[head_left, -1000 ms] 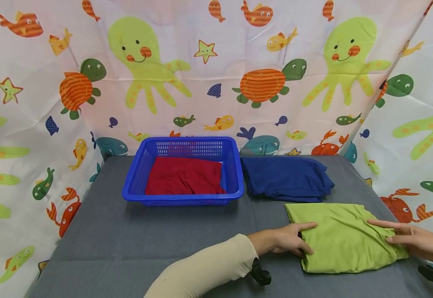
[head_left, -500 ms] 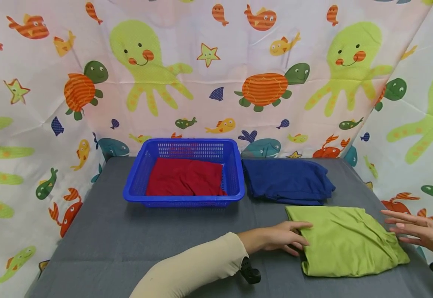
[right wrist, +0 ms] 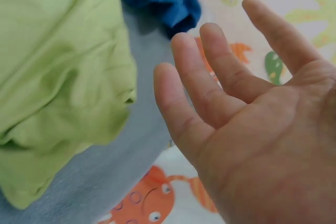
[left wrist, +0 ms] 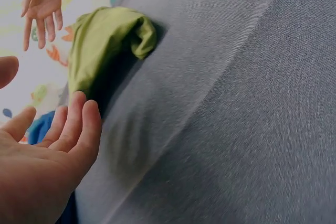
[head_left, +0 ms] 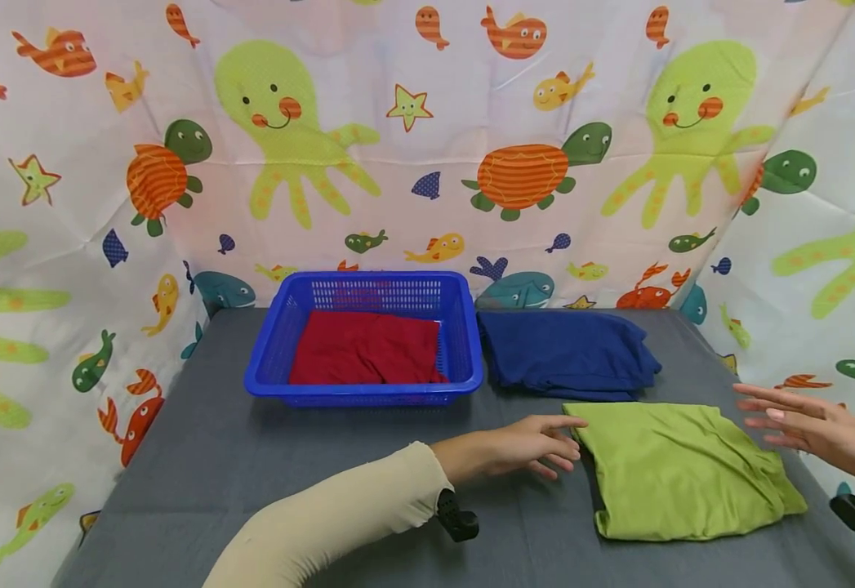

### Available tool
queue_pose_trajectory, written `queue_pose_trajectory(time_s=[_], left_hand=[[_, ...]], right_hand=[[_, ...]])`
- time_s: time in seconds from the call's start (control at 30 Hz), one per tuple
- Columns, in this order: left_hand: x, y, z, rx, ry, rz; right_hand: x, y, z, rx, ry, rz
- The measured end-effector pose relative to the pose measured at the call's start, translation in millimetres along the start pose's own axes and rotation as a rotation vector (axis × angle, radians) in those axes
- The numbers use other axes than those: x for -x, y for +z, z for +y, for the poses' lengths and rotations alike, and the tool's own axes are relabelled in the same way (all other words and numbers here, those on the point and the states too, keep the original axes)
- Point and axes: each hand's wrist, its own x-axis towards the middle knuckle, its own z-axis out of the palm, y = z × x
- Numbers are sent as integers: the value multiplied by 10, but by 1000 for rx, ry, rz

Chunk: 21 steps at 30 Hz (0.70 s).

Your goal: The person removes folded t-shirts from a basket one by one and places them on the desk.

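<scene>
A folded lime-green cloth (head_left: 684, 474) lies on the grey table at the front right, its right end rumpled. My left hand (head_left: 518, 447) hovers just off its left edge, fingers loosely spread; the index fingertip overlaps the cloth's corner in the head view. To the right of the cloth, my right hand (head_left: 817, 429) is raised with straight fingers. In the right wrist view a gap shows between those fingers (right wrist: 191, 72) and the green cloth (right wrist: 58, 77). Neither hand holds anything. Behind the green cloth lies a folded dark blue cloth (head_left: 570, 351).
At the back centre stands a blue plastic basket (head_left: 361, 394) with a folded red cloth (head_left: 364, 347) inside. Printed sea-animal curtains (head_left: 427, 163) close off the back and both sides. Grey table surface (head_left: 309, 465) stretches in front of the basket.
Both hands have come off the green cloth. The left hand has drawn back to the left, and the right hand has lifted and opened out beside the cloth, which stays in place.
</scene>
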Motion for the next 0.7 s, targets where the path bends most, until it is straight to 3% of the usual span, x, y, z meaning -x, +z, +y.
queue_pose_trajectory(time_s=[0.2,0.7], left_hand=[[169,-78,74,-28,61,-7],[500,-308,308,-82,117,29]], right_hand=[[29,123,-221,52,-29,38],[-90,383,-741,-57,-268,-174]])
